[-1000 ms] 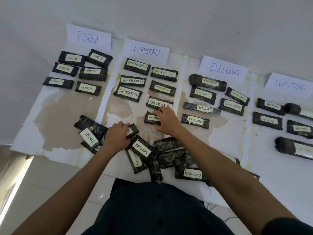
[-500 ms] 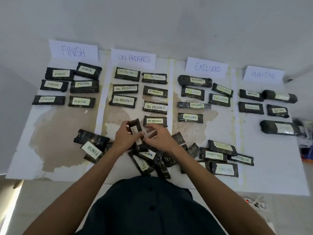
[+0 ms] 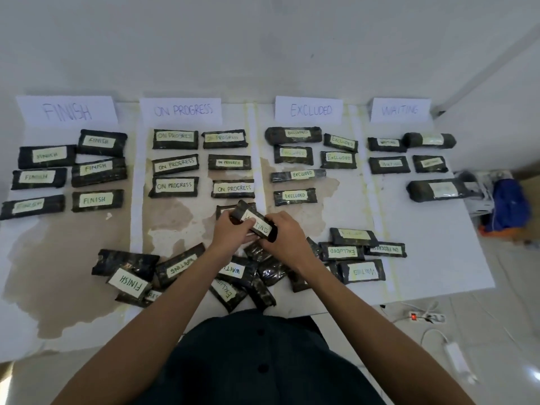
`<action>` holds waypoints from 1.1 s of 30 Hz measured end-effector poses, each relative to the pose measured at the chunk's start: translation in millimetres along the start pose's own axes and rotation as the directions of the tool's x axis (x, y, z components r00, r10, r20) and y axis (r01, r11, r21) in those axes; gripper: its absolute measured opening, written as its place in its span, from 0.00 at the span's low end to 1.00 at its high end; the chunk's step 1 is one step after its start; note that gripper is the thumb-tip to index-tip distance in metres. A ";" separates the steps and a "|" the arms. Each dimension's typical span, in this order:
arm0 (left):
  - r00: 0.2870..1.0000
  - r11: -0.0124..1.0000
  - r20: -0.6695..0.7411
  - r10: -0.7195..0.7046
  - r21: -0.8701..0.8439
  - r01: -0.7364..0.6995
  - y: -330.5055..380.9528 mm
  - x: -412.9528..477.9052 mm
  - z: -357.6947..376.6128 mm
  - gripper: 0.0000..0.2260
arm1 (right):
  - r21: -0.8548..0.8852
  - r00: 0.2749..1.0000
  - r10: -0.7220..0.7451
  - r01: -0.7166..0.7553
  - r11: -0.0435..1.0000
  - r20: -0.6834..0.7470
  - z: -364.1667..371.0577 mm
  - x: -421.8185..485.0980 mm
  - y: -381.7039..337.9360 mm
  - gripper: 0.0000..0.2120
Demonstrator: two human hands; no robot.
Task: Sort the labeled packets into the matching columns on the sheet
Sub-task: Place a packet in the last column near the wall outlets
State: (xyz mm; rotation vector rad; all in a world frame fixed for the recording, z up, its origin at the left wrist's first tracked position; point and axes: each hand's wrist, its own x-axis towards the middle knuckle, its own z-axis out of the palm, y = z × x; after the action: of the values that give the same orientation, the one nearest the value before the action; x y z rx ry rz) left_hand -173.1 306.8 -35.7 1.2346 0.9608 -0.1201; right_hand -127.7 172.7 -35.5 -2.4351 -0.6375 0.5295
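I'm looking into what's reading as a plain indoor room, perhaps a home or small office: a bare white wall (image 3: 263, 39) is filling the top, pale floor tiles (image 3: 511, 287) are showing at right, and a power strip (image 3: 420, 317) is lying there, its switch glowing red.

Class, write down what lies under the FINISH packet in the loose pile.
Under the FINISH packet lie a dark packet, jutting out at upper left, and a RES packet at lower right, showing only those letters. The rest of its label is covered.

Stained white sheet (image 3: 423, 258) under labeled dark packets (image 3: 172, 185) and header cards (image 3: 180, 110)
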 end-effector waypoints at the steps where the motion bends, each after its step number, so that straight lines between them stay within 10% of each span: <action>1: 1.000 0.999 0.017 0.008 0.035 -0.009 -0.4 -0.6 7.2 0.11 | -0.014 1.000 -0.006 0.006 1.000 0.000 -7.6 -2.5 6.4 0.24; 10: 0.933 0.685 0.261 0.248 0.635 -0.359 6.2 2.7 84.4 0.25 | -0.168 0.999 0.052 -0.051 0.985 -0.001 -105.3 -7.8 96.1 0.24; 19: 0.827 0.385 0.476 0.300 0.733 -0.561 18.5 31.6 200.1 0.26 | -0.309 0.994 0.100 -0.085 0.947 0.035 -202.8 24.5 215.8 0.23; 33: 0.846 0.333 0.470 0.253 0.778 -0.532 1.0 71.4 310.2 0.24 | -0.212 0.988 -0.015 0.048 0.976 0.153 -229.8 86.5 313.5 0.20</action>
State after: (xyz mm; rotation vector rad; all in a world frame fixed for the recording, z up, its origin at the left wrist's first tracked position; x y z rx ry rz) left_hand 43.0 77.4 -80.6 2.3739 0.2339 -0.4450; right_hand 156.2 -104.5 -68.9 -2.5991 -0.8341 0.6665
